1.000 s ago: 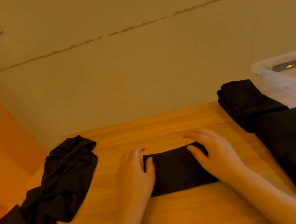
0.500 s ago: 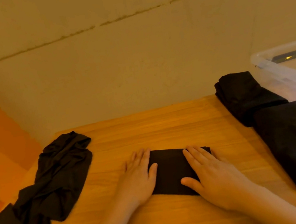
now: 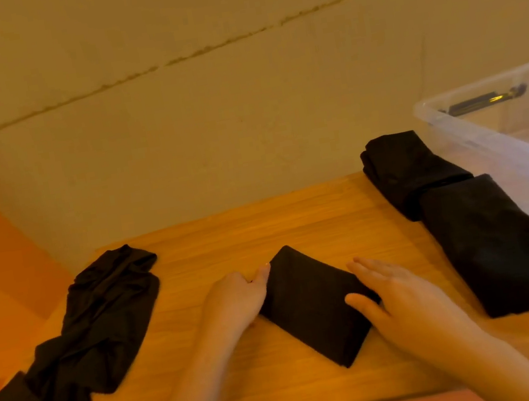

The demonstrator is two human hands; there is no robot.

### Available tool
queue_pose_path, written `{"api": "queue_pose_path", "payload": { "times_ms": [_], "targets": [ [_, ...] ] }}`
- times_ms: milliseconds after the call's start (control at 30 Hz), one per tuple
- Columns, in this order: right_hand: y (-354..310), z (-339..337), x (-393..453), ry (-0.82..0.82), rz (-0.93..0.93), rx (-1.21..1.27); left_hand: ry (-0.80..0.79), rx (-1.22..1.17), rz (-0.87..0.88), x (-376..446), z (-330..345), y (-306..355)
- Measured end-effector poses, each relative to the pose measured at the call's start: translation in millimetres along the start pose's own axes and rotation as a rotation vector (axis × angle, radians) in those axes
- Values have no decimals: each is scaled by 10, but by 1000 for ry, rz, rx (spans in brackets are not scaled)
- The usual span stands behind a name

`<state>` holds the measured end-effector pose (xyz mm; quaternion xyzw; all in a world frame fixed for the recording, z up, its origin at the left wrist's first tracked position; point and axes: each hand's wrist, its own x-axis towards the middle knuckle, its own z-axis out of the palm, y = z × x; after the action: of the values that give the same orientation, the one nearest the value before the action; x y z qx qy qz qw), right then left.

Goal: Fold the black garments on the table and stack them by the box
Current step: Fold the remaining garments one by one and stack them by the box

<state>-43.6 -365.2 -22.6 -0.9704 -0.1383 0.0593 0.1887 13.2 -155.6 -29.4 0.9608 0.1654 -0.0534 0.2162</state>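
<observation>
Both hands are down on the wooden table (image 3: 293, 216), and between them lies the folded black garment (image 3: 310, 304), a small dark rectangle turned on the diagonal, one corner pointing to the far side and one back toward the person. The left hand (image 3: 234, 304) sits at the garment's left edge, thumb stretched along that edge and touching the cloth; the other fingers bend down at the fabric's border, and whether they pinch it or only press cannot be told from here. The right hand (image 3: 399, 296) lies on the garment's right side, fingers straight and slightly spread, thumb laid across the cloth, palm flat, gripping nothing. So the piece is bracketed: left hand at one side, right hand overlapping the other, near the table's front middle.

Moving outward to the right, two more folded dark pieces make up the folded pile (image 3: 490, 234), lined up end to end along the table's right edge, the nearer one overlapping the farther. Just beside it, touching or nearly so, stands the clear plastic box (image 3: 495, 136), open at the top, with a dark slim object lying against its far wall.

Out to the left, well apart from the hands, the unfolded black garment (image 3: 80, 337) sprawls twisted and rumpled, its near end hanging off the table's front corner.
</observation>
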Motion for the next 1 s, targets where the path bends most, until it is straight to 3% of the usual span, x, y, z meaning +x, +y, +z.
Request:
{"api": "queue_pose_path", "payload": {
  "times_ms": [67, 167, 300, 500, 633, 800, 900, 1000],
  "targets": [
    [-105, 59, 2, -88, 27, -17, -26, -123, -11, 0, 58, 42],
    [-248, 271, -32, -142, -21, -76, 80, -290, -29, 74, 170, 62],
    [-236, 339, -115, -161, -78, -83, 128, -768, -48, 82, 259, 112],
    [-49, 80, 24, 124, 118, 677, -32, -1381, 30, -143, 159, 287],
    [43, 133, 275, -28, 153, 1268, -141, -1510, 138, -276, 50, 429],
    [223, 141, 229, -367, 122, 1516, -286, -1644, 224, -285, -109, 551],
    [394, 121, 88, -290, 94, 1648, -317, -1688, 242, -250, -132, 691],
    [556, -41, -147, -8, 199, 1568, -364, -1693, 215, -211, -59, 954]
  ]
}}
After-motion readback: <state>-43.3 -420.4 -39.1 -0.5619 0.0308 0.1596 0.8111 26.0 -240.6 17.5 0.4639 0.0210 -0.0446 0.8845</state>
